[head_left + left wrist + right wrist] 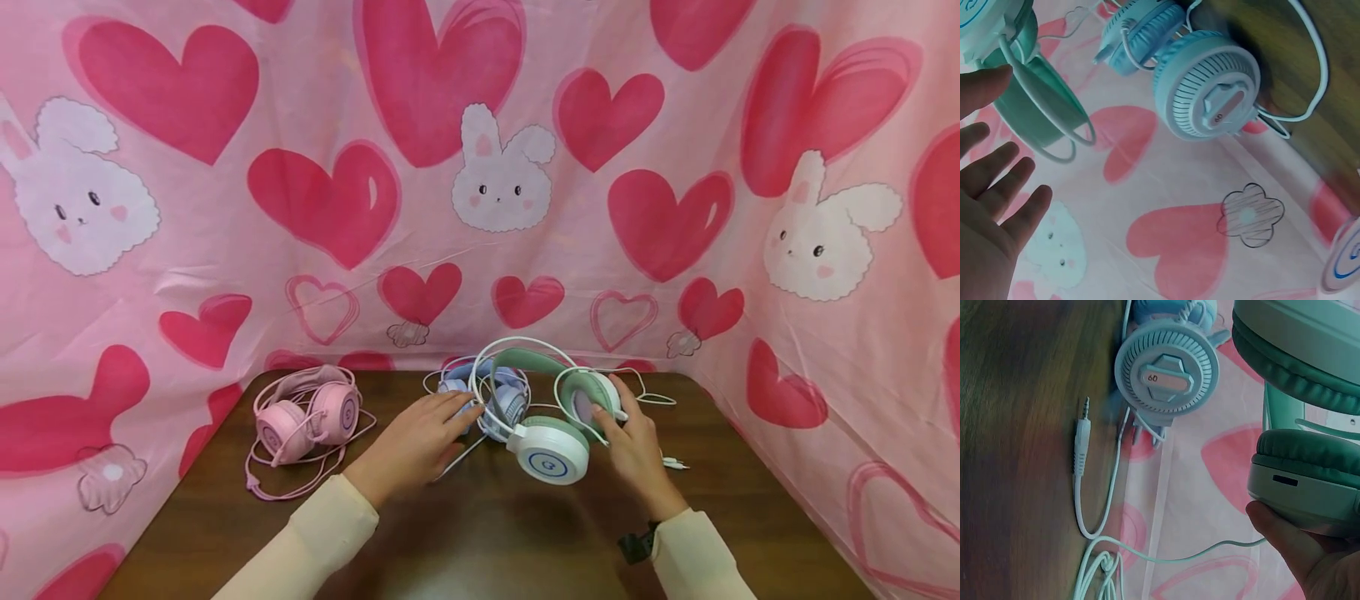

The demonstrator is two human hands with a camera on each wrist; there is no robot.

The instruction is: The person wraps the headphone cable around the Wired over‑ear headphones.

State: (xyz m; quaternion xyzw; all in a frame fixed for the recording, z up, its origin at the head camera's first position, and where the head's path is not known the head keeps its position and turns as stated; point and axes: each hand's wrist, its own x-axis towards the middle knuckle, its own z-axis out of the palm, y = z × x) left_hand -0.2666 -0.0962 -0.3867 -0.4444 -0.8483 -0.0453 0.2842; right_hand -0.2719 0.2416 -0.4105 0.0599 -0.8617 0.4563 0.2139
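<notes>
Blue headphones [513, 403], part-hidden behind green-and-white headphones [552, 458], head view; latter cut off, right-wrist view; left hand [986, 240] cropped, left-wrist view.

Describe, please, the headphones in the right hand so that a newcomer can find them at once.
Look at the dark brown wooden table in front of the pink heart-printed cloth. Over the table, the right hand holds the white-and-green headphones. Their white ear cups with green cushions set them apart from the pink headphones on the left and the blue headphones behind.
</notes>
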